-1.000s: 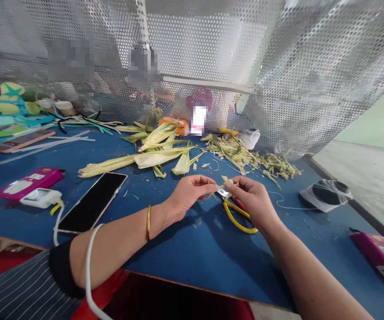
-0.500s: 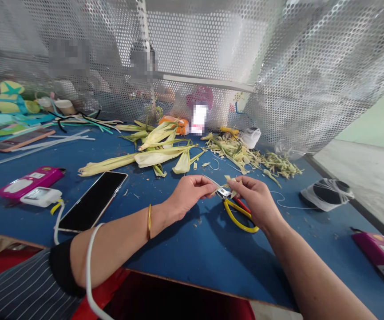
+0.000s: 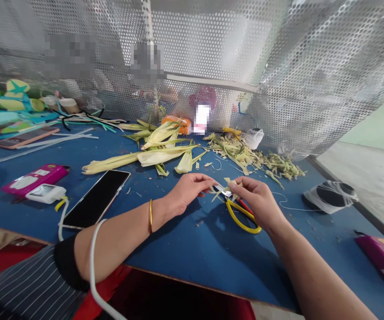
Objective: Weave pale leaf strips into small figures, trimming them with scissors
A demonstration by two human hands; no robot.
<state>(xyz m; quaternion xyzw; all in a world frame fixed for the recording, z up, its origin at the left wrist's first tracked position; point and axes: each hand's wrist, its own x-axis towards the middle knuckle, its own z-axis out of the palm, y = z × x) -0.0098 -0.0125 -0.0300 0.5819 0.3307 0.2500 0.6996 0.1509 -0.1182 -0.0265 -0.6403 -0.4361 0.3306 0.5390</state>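
My left hand [image 3: 188, 192] and my right hand [image 3: 257, 201] meet above the blue table [image 3: 192, 249], both pinching a small pale leaf strip [image 3: 227, 186] between fingertips. A thin strand of it hangs down between them. Yellow-handled scissors [image 3: 240, 212] lie on the table just under my right hand. A gold bangle sits on my left wrist.
Long pale green leaves [image 3: 152, 153] and a heap of leaf trimmings [image 3: 245, 153] lie beyond the hands. A black phone [image 3: 96, 198], a white charger [image 3: 43, 193] and a pink box [image 3: 35, 176] sit left. A thread spool [image 3: 330, 194] and another pink box [image 3: 383, 262] sit right. Perforated metal screen behind.
The hands stay together on the leaf strip with small finger shifts; the strip is pulled a little apart and a thin strand now hangs. The view has shifted slightly.
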